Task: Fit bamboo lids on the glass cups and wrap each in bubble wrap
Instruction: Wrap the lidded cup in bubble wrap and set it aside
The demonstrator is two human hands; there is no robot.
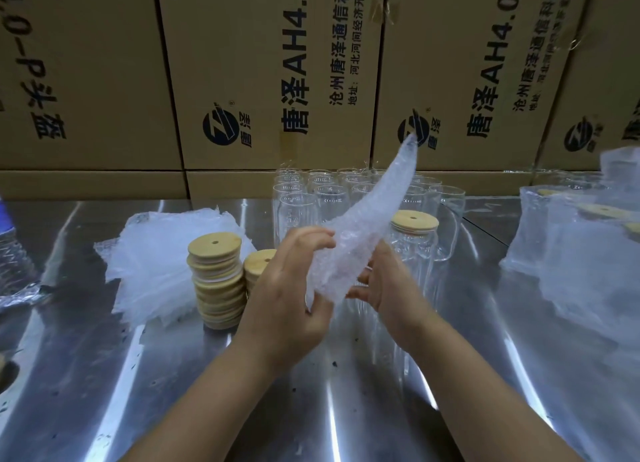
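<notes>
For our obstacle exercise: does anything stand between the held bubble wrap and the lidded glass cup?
Nothing visible does. The bubble wrap, held by the left hand and right hand, is just in front of the lidded cup; the lid stacks stand aside left.

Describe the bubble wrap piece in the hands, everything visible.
The bubble wrap piece is clear, bubbled plastic, crumpled into a curved, tapering strip. Its wide lower end is gripped by the left hand and right hand; its tip rises up and right, off the table, before the glass cups.
</notes>
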